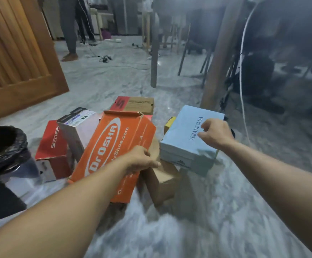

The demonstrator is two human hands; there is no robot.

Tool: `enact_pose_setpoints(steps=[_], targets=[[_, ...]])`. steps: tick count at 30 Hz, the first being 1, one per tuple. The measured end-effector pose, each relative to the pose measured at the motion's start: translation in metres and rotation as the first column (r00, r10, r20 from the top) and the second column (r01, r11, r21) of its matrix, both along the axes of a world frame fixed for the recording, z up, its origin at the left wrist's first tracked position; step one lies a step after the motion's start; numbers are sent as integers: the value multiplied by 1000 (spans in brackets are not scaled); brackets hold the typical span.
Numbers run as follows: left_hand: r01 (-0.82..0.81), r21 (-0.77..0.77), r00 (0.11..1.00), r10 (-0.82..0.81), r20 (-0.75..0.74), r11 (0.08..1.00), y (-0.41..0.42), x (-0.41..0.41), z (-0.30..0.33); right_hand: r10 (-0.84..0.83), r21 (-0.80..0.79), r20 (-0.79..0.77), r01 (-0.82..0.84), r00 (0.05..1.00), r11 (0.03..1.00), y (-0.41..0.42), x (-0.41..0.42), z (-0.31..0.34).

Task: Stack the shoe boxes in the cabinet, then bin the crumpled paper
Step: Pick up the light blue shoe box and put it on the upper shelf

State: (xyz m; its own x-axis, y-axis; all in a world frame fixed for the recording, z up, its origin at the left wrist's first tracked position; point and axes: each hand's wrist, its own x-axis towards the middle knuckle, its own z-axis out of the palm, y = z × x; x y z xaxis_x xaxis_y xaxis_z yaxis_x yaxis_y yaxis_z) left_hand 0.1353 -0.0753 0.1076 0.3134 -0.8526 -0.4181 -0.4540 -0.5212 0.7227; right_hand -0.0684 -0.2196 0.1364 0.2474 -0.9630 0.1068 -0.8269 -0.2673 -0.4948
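Observation:
Several shoe boxes lie in a heap on the marble floor. My left hand (pixel 142 160) grips the right edge of the tilted orange Dr Osha box (pixel 106 146). My right hand (pixel 214 133) hovers with loosely curled fingers over the lid of the pale blue Veranevada box (pixel 186 142) and holds nothing. A plain brown box (pixel 160 181) lies under the orange one. A red Skechers box (pixel 51 144), a pinkish-grey box (pixel 80 127) and a brown-and-red box (pixel 134 104) sit behind. No crumpled paper shows.
A bin lined with a black bag (pixel 4 146) stands at the left. A wooden door (pixel 15 53) is behind it. A person's legs (pixel 70 28) stand far back. Table legs (pixel 154 49), a wooden post (pixel 220 53) and cables (pixel 241 71) crowd the right.

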Motion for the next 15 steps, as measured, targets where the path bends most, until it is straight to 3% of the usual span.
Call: enact_pose_setpoints(steps=[6, 11, 15], targets=[[-226, -137, 963, 201, -178, 964, -59, -50, -35, -158, 74, 83, 152, 984, 986, -56, -49, -23], [-408, 34, 829, 386, -404, 912, -96, -75, -46, -227, 281, 207, 164, 952, 946, -86, -63, -31], [-462, 15, 810, 429, -400, 887, -110, -84, -56, -239, 470, 319, 65, 917, 880, -89, -57, -43]])
